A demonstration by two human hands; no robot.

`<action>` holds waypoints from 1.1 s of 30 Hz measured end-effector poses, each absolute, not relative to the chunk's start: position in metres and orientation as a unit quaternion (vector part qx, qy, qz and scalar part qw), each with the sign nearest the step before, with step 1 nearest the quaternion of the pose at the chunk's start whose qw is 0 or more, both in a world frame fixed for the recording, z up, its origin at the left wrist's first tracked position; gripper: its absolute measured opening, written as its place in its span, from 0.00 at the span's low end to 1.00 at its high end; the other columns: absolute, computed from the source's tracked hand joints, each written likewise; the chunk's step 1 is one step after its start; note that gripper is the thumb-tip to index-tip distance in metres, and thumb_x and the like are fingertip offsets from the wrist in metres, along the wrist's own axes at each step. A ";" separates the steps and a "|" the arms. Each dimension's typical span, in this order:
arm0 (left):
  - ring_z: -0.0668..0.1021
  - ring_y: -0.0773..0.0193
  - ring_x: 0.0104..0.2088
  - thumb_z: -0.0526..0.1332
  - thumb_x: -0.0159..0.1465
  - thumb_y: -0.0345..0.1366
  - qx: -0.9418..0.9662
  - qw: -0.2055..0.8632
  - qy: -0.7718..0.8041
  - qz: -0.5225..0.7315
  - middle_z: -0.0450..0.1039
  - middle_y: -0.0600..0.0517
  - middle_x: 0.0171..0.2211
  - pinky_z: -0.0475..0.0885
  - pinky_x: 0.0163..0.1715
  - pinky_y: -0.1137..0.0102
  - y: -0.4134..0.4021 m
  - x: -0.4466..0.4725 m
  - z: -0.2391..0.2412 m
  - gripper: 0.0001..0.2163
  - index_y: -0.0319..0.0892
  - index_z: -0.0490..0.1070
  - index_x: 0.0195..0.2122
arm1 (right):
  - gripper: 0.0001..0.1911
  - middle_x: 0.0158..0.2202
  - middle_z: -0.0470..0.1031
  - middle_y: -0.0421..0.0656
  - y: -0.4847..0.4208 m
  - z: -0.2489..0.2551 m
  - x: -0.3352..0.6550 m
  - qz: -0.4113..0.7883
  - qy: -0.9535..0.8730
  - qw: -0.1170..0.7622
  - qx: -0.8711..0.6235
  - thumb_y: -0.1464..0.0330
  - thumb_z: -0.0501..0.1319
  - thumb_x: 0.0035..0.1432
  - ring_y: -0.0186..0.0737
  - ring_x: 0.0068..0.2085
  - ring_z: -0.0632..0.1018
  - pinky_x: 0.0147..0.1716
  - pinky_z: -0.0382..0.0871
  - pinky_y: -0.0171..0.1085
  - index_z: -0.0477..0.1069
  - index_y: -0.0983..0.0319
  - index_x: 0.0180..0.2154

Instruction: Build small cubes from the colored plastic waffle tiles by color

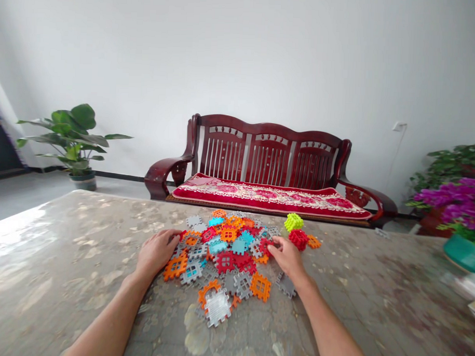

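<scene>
A loose heap of plastic interlocking tiles (224,260) with toothed edges lies between my hands, in orange, red, grey and light blue, several with window cut-outs. On the heap's left side, my left hand (157,253) has its fingers curled, with the edge of a red tile (183,234) at the fingertips. My right hand (288,256) reaches in from the other side, thumb and forefinger closed on a red tile (264,246). Below its wrist lies a grey tile (285,285). A pale clear-looking tile (218,307) is nearest to me.
Just beyond my right hand stand a red built block shape (298,239) and a yellow-green one (293,222), beside an orange tile (313,242). Purple flowers in a teal pot (464,253) stand at the table's right. Behind the table (82,255) is a wooden bench (267,158).
</scene>
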State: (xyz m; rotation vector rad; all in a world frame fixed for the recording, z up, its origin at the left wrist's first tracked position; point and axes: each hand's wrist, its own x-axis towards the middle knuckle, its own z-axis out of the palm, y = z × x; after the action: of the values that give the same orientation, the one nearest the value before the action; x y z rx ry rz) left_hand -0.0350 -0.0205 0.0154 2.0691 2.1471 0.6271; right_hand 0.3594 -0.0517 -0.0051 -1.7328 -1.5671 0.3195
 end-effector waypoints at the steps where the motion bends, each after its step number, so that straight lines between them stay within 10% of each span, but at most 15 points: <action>1: 0.77 0.57 0.51 0.47 0.66 0.46 0.679 0.047 0.703 0.206 0.76 0.53 0.53 0.69 0.50 0.65 -0.020 -0.035 0.015 0.20 0.54 0.76 0.49 | 0.22 0.42 0.79 0.48 -0.052 -0.005 0.359 0.122 -0.624 0.372 -0.676 0.63 0.63 0.49 0.40 0.33 0.77 0.39 0.72 0.41 0.76 0.63 0.47; 33: 0.76 0.56 0.51 0.47 0.66 0.45 0.679 0.051 0.703 0.206 0.76 0.52 0.53 0.69 0.50 0.65 -0.021 -0.035 0.016 0.20 0.52 0.76 0.49 | 0.28 0.51 0.75 0.45 -0.066 0.008 0.360 0.056 -0.740 0.272 -0.613 0.72 0.62 0.52 0.42 0.48 0.76 0.51 0.68 0.41 0.69 0.58 0.56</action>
State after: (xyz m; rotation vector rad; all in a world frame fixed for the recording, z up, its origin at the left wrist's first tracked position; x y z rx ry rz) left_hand -0.0350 -0.0206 0.0158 2.0655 2.1400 0.6265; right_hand 0.3601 -0.0655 0.0077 -1.6493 -1.9910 0.1508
